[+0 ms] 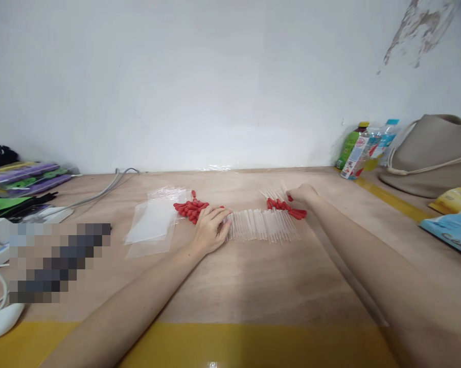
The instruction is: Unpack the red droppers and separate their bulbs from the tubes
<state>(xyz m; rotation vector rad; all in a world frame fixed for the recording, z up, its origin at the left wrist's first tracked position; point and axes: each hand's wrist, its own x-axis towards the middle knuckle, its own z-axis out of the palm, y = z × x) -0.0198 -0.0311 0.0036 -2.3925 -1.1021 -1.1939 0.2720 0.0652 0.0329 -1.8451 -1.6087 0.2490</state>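
My left hand (212,229) rests by the left end of a row of thin clear tubes (259,225), fingers curved and apart; its fingertips are at the nearest tubes. Close to its knuckles lies a pile of red rubber bulbs (190,209), partly hidden by the hand. My right hand (303,193) is closed in a pinch at a red-bulbed dropper (290,198), whose thin tube seems to point away toward the wall. Beside it lie several droppers with red bulbs (274,203), tubes pointing to the back, and a few loose bulbs (299,213).
Clear zip bags (152,222) lie left of the bulbs. Drink bottles (359,148) and a beige bag (432,153) stand at the back right, with packets (451,232) in front. Cables (111,191) and colourful packages (27,176) are at the left. Yellow tape (230,342) lines the front edge.
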